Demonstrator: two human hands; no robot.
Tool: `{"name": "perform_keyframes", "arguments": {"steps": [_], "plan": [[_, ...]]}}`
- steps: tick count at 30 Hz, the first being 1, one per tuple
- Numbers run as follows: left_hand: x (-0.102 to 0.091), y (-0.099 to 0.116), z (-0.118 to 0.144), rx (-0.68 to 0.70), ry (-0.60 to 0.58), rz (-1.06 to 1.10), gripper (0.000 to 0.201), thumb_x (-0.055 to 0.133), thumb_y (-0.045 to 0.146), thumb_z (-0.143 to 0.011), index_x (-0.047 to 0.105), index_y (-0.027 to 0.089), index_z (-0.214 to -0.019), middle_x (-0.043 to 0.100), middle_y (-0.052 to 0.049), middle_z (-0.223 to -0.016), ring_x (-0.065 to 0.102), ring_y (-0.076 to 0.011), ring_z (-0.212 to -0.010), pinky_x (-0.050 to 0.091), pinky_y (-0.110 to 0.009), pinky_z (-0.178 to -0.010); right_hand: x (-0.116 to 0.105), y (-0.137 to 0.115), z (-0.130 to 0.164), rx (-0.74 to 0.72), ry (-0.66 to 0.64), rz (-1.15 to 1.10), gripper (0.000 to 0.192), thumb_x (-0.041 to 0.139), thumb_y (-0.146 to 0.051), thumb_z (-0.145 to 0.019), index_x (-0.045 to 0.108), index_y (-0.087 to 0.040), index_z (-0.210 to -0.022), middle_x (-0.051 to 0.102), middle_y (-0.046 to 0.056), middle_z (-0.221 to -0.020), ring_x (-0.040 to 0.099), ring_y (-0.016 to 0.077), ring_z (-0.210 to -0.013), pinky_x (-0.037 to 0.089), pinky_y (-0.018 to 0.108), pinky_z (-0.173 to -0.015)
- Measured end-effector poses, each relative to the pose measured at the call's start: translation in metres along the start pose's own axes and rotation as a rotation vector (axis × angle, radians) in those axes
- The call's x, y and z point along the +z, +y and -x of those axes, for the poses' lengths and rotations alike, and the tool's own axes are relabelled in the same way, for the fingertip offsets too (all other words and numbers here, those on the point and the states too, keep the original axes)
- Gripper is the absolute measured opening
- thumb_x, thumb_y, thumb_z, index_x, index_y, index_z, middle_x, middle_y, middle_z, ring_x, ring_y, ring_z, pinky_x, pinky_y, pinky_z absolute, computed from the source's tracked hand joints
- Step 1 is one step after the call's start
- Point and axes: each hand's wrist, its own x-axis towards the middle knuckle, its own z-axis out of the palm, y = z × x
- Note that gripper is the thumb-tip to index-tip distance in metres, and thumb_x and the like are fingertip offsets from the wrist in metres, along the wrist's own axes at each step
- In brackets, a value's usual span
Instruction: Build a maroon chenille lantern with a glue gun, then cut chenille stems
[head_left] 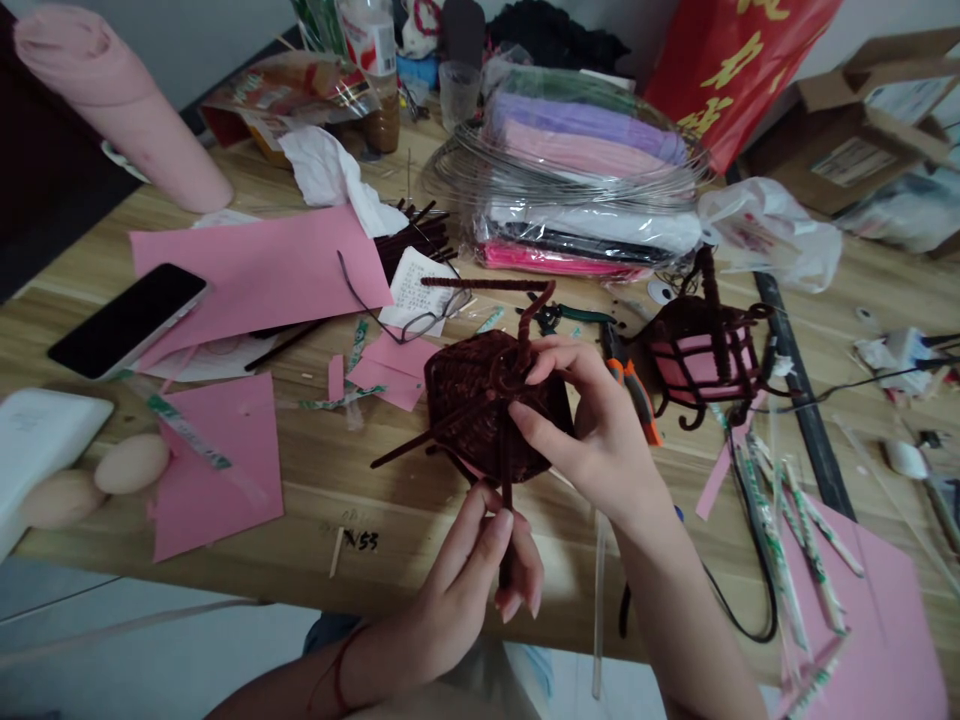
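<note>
My right hand grips the dark woven piece just above the table, fingers pressed against its side. My left hand pinches a dark stem hanging from it. Glasses lie just beyond.

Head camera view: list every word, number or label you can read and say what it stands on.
"53", after an unclear mark: dark writing on the wooden table near its front edge.
Red bag: large yellow characters, cut off, not readable.
Handwritten note: too small.
Cardboard box label: blurred.
Bottle label: blurred.
</note>
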Motion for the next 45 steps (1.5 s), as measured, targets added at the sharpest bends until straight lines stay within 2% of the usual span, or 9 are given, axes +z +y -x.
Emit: {"name": "perform_keyframes", "arguments": {"steps": [11,19,29,45], "plan": [[-0.001,-0.005,0.002,0.018,-0.018,0.047,0.026,0.036,0.040,-0.103,0.041,0.021,-0.086,0.062,0.004,-0.058,0.043,-0.0063,-0.043,0.033,-0.019,-0.045,0.001,-0.003,-0.002,0.022,0.009,0.021,0.026,0.069,-0.018,-0.071,0.052,-0.026,-0.088,0.057,0.004,-0.111,0.054,0.0257,-0.111,0.040,0.046,-0.102],[-0.003,-0.007,0.000,0.027,0.040,0.038,0.028,0.040,0.046,-0.101,0.043,0.020,-0.089,0.065,0.003,-0.056,0.044,-0.0059,-0.038,0.033,-0.016,-0.038,0.002,0.000,-0.001,0.005,0.013,0.028,0.026,0.068,-0.017,-0.071,0.051,-0.026,-0.088,0.057,0.005,-0.110,0.055,0.0251,-0.112,0.041,0.044,-0.102],[-0.004,-0.006,0.001,-0.011,0.057,0.029,0.031,0.041,0.049,-0.100,0.042,0.021,-0.086,0.067,0.002,-0.057,0.047,-0.0064,-0.038,0.034,-0.016,-0.039,-0.002,0.000,0.004,-0.044,-0.031,0.048,0.036,0.068,-0.015,-0.069,0.049,-0.028,-0.098,0.053,0.006,-0.119,0.051,0.0257,-0.120,0.040,0.046,-0.106],[-0.002,-0.005,0.000,0.004,0.072,0.049,0.031,0.043,0.049,-0.099,0.043,0.021,-0.087,0.067,0.001,-0.057,0.047,-0.0067,-0.037,0.033,-0.016,-0.038,-0.007,0.000,0.010,-0.071,-0.137,0.084,0.052,0.069,-0.015,-0.068,0.044,-0.029,-0.111,0.046,0.008,-0.132,0.043,0.0279,-0.131,0.034,0.050,-0.112]]}}
